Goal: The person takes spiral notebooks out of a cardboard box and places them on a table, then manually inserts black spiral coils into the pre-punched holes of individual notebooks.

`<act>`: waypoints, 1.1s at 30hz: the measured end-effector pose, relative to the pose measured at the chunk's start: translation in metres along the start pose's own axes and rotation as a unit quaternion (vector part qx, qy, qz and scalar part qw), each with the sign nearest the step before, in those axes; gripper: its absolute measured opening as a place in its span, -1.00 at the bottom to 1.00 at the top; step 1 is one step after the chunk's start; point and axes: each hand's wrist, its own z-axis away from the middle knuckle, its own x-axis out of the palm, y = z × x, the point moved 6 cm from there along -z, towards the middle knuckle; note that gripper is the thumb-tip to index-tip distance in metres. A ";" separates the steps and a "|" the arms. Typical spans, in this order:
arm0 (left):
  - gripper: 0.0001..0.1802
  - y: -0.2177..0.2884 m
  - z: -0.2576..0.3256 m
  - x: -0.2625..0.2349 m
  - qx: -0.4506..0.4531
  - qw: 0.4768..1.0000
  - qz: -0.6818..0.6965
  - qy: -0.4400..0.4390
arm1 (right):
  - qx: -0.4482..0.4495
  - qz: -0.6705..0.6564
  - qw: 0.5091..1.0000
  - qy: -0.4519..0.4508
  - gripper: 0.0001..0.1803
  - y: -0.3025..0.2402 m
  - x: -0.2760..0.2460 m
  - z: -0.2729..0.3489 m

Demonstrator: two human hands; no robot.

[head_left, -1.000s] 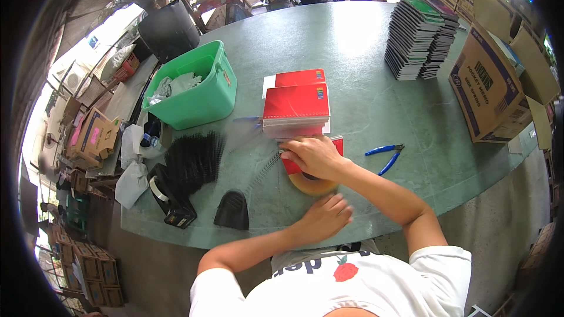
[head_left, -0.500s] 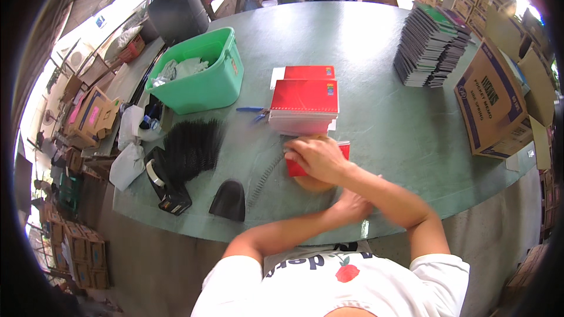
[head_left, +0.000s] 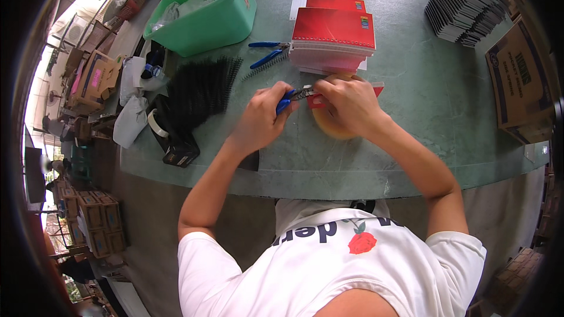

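My left hand (head_left: 261, 117) is closed on blue-handled pliers (head_left: 283, 104), with their jaws at a dark wire coil beside the right fingers. My right hand (head_left: 352, 103) grips a small red notebook (head_left: 379, 88), mostly covered by the fingers. Under it lies a round amber disc (head_left: 335, 129), perhaps a roll of tape. Just beyond the hands stands a stack of red notebooks (head_left: 332, 26) with holes punched along the near edge. Left of the stack, a second blue-handled tool (head_left: 267, 53) rests beside a loose black coil (head_left: 264, 67).
A pile of black spiral coils (head_left: 202, 91) and a black tape dispenser (head_left: 179, 149) lie to the left. Behind them stands a green bin (head_left: 217, 29) with plastic bags inside. Bound notebooks (head_left: 464, 6) are stacked far right, near a cardboard box (head_left: 520, 85).
My left hand has come from near the table edge up to the notebook and now holds pliers. The right hand stays at the notebook. The view has tilted toward my body.
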 end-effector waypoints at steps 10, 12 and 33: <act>-0.58 -0.014 -0.018 0.002 -0.096 0.993 0.060 -0.017 | 0.015 -0.091 0.990 0.105 -0.84 0.007 -0.001 0.001; -0.57 -0.013 -0.018 0.001 -0.068 0.997 0.042 -0.002 | 0.014 -0.097 0.994 0.049 -0.84 0.004 -0.003 0.000; -0.64 0.022 -0.016 -0.011 -0.078 0.930 -0.287 -0.215 | 0.066 -0.173 0.977 0.109 -0.85 0.005 -0.007 -0.003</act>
